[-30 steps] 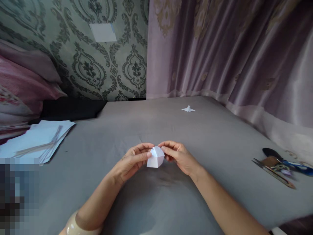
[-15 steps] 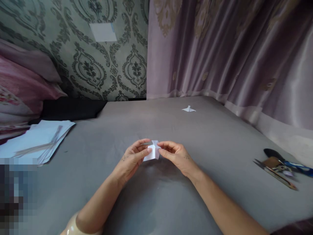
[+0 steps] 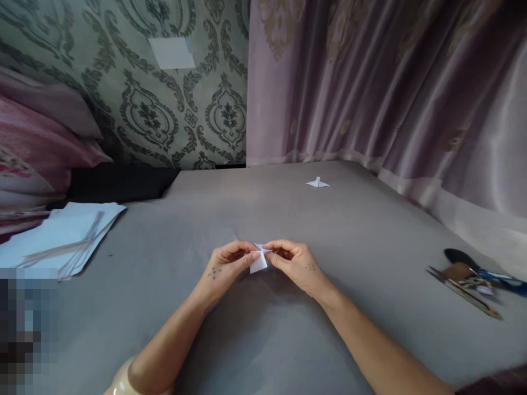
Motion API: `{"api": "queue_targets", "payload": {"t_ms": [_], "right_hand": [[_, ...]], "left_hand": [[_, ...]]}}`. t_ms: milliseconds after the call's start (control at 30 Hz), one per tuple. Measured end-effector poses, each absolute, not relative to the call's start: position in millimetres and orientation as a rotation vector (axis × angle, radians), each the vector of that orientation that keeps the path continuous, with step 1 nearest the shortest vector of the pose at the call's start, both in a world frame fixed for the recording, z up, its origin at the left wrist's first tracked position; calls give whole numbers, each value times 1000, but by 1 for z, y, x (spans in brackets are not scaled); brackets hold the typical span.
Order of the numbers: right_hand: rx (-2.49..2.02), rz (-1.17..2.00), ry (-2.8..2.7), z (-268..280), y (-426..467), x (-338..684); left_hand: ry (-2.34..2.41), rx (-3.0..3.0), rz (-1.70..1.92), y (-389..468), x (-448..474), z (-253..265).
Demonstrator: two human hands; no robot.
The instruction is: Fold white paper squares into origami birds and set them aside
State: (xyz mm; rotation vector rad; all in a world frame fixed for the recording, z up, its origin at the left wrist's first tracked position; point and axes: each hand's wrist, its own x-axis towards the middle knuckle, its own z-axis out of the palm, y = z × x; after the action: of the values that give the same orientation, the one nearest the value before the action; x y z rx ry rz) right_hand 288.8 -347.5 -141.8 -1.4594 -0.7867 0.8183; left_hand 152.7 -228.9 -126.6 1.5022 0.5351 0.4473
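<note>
A small folded piece of white paper [image 3: 259, 263] is pinched between my two hands, above the grey sheet [image 3: 263, 214]. My left hand [image 3: 226, 266] grips its left side, thumb in front and fingers behind. From the right, my right hand [image 3: 293, 262] pinches it the same way, its fingertips close to those of the left. One flap hangs below the thumbs and a smaller bit shows above them. The fingertips hide the rest of the folds.
Farther back lies another folded white paper shape [image 3: 318, 182]. A stack of white sheets [image 3: 69, 227] rests at the left, before a black cloth [image 3: 123, 182]. Scissors [image 3: 465, 293] and other small items lie at the right, near the curtain [image 3: 329, 82].
The folded paper has been turned and pressed narrower between the fingers, its flap now pointing more downward. My hands have drawn slightly closer together. The things around have stayed put.
</note>
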Motion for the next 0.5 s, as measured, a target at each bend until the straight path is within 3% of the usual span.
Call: {"api": "queue_targets", "payload": {"t_ms": [300,500], "right_hand": [[-1586,588,-1071,-131,-351,289],[-1555,734,-1077,-124,-355,288]], "left_hand": [[372,1816,551,-219,149,-129],[464,1577,433,-227,151,-126]]}}
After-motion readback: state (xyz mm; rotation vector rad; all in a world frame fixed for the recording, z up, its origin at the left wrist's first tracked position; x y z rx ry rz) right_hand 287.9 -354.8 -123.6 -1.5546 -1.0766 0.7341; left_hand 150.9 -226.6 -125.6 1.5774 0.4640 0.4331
